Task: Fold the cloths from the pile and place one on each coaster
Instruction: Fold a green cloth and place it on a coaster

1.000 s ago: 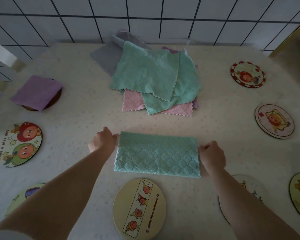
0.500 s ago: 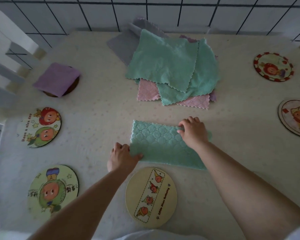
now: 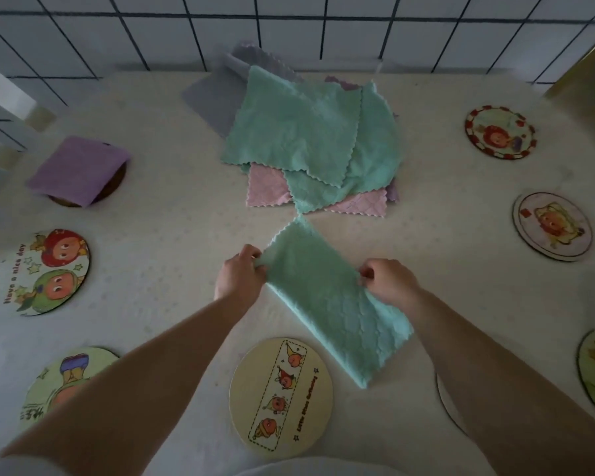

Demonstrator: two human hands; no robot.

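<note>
Turning green cloth (image 3: 327, 297) | was flat crosswise, now angled from 12 to 5 o'clock | left hand (image 3: 239, 278) and right hand (image 3: 389, 281) pinch its long edges | second fold pending, cream coaster (image 3: 280, 396) at 6 o'clock bare

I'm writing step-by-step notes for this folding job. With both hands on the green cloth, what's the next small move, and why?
Probably fold it once more, bringing one short end over the other. The left hand and right hand pinch the long sides of the green cloth, which is a long strip, too long for the yellow coaster just below it.
</note>
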